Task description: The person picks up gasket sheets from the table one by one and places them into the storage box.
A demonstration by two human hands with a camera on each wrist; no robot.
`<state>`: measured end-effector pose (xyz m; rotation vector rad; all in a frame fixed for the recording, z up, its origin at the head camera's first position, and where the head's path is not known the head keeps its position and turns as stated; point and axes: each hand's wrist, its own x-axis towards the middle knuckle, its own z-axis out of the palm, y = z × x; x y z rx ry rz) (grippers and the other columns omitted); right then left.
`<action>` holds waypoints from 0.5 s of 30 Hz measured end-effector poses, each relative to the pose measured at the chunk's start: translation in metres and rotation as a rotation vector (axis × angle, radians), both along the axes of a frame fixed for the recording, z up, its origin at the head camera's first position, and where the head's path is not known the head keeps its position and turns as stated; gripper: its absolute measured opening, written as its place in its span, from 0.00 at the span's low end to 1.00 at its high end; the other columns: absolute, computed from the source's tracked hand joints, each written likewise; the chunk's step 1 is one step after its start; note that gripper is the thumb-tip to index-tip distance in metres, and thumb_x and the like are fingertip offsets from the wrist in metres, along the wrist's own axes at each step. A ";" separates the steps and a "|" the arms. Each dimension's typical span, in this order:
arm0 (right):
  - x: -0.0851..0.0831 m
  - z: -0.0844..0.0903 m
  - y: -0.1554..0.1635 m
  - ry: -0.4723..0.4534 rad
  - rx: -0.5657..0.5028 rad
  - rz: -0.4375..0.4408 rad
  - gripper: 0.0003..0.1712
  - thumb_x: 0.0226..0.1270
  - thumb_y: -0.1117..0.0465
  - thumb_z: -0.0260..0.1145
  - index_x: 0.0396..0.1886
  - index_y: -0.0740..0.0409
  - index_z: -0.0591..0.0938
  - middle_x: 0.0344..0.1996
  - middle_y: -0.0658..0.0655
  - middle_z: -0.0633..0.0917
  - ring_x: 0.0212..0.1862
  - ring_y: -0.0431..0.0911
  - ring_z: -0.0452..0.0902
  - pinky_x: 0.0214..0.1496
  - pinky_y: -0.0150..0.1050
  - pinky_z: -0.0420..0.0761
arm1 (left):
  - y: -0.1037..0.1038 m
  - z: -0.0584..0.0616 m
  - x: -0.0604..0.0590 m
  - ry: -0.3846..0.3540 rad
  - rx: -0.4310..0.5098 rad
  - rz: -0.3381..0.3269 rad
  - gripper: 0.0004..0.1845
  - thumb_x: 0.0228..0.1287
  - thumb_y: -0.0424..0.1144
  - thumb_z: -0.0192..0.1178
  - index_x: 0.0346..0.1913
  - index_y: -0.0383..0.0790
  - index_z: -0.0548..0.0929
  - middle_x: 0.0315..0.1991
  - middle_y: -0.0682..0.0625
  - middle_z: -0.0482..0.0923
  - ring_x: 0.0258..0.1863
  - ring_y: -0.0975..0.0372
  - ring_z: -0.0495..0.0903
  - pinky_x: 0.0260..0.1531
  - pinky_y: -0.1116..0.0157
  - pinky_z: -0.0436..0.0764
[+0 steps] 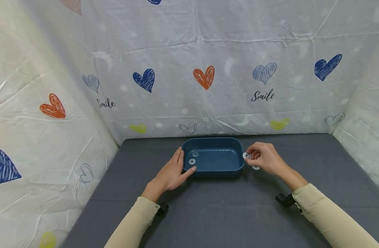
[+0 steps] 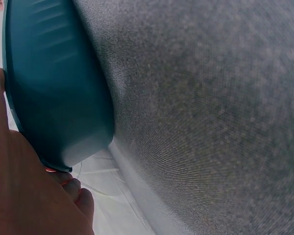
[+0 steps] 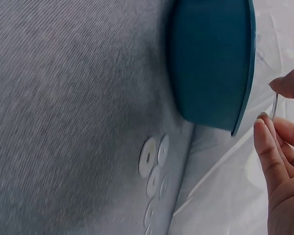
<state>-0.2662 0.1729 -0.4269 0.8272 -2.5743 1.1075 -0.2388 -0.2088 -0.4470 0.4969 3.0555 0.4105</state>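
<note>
Pinching washer [image 1: 246,155]: right hand [image 1: 265,159] | left hand [image 1: 172,174] steadying, seemingly, blue tray [image 1: 236,168]

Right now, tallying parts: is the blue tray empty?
Not empty: two washers lie inside the blue tray, near its left end.

Your head camera looks forward and down over the counter [image 1: 226,213]. Both wrist cameras sit low, close against the blue tray [image 1: 212,157] from opposite sides; all three share it.
</note>
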 end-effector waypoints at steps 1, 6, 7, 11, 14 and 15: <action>0.000 0.000 -0.002 0.003 -0.001 0.007 0.10 0.59 0.67 0.77 0.40 0.63 0.87 0.33 0.54 0.85 0.32 0.42 0.81 0.35 0.37 0.83 | 0.000 0.000 0.000 0.000 0.001 0.002 0.57 0.71 0.77 0.34 0.82 0.31 0.44 0.84 0.40 0.36 0.82 0.49 0.42 0.76 0.47 0.55; -0.002 -0.001 -0.015 0.012 -0.001 0.033 0.10 0.60 0.67 0.77 0.40 0.63 0.87 0.32 0.53 0.84 0.32 0.41 0.81 0.36 0.37 0.84 | 0.000 0.001 -0.001 -0.004 -0.005 0.002 0.56 0.71 0.77 0.35 0.82 0.32 0.43 0.84 0.41 0.35 0.82 0.50 0.42 0.77 0.48 0.55; -0.003 -0.002 -0.018 0.011 -0.001 0.039 0.10 0.60 0.67 0.77 0.40 0.63 0.87 0.32 0.53 0.84 0.32 0.41 0.81 0.36 0.37 0.84 | 0.000 0.001 0.000 -0.006 -0.005 0.001 0.57 0.71 0.77 0.35 0.82 0.32 0.43 0.84 0.41 0.35 0.82 0.50 0.42 0.77 0.48 0.54; -0.005 -0.003 -0.027 0.002 0.002 0.046 0.10 0.60 0.66 0.77 0.40 0.62 0.87 0.31 0.51 0.84 0.32 0.40 0.81 0.36 0.37 0.83 | 0.000 0.003 0.001 -0.010 -0.004 0.001 0.57 0.71 0.78 0.34 0.82 0.33 0.43 0.84 0.41 0.35 0.82 0.50 0.42 0.77 0.48 0.54; -0.006 -0.001 -0.032 -0.005 -0.002 0.056 0.10 0.60 0.65 0.77 0.40 0.62 0.87 0.32 0.51 0.84 0.32 0.40 0.81 0.37 0.38 0.83 | 0.001 0.002 0.001 -0.004 -0.006 0.002 0.57 0.70 0.78 0.35 0.82 0.33 0.43 0.84 0.41 0.35 0.82 0.50 0.42 0.77 0.48 0.55; -0.007 0.000 -0.034 -0.009 -0.006 0.062 0.10 0.60 0.65 0.77 0.40 0.62 0.87 0.32 0.51 0.84 0.32 0.40 0.80 0.37 0.38 0.83 | 0.000 0.001 0.000 -0.002 -0.006 0.003 0.57 0.71 0.77 0.35 0.82 0.33 0.43 0.84 0.41 0.35 0.82 0.50 0.42 0.77 0.48 0.55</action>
